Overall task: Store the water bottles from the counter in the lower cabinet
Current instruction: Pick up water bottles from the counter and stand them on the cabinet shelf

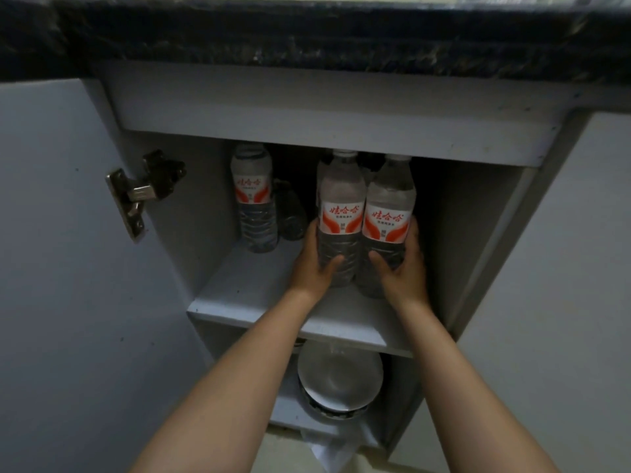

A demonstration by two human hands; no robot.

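Nearest the camera, two bare forearms reached up into the open lower cabinet toward the shelf (259, 285). All positions below are given relative to that shelf.

At the shelf's back left corner, one stored bottle (254, 196) stood upright, well apart from the hands. Just right of it sat a dark, indistinct object; its identity could not be determined.

Toward the middle front of the shelf, the left hand (316, 264) was wrapped around the lower ribbed section of the left bottle (341, 216). The right hand (404, 268) gripped the right bottle (387, 220) at the same height. The two bottles touched side by side, upright, bases at or just above the shelf board; contact could not be confirmed.

Handling assessment: the bottles appeared full, therefore moderately heavy. Thin plastic walls likely flex under pressure; the ribbed lower body offers the firmest, least slippery hold. The label band is smoother.

Below the shelf, a round metal lid (339, 380) rested on cookware.
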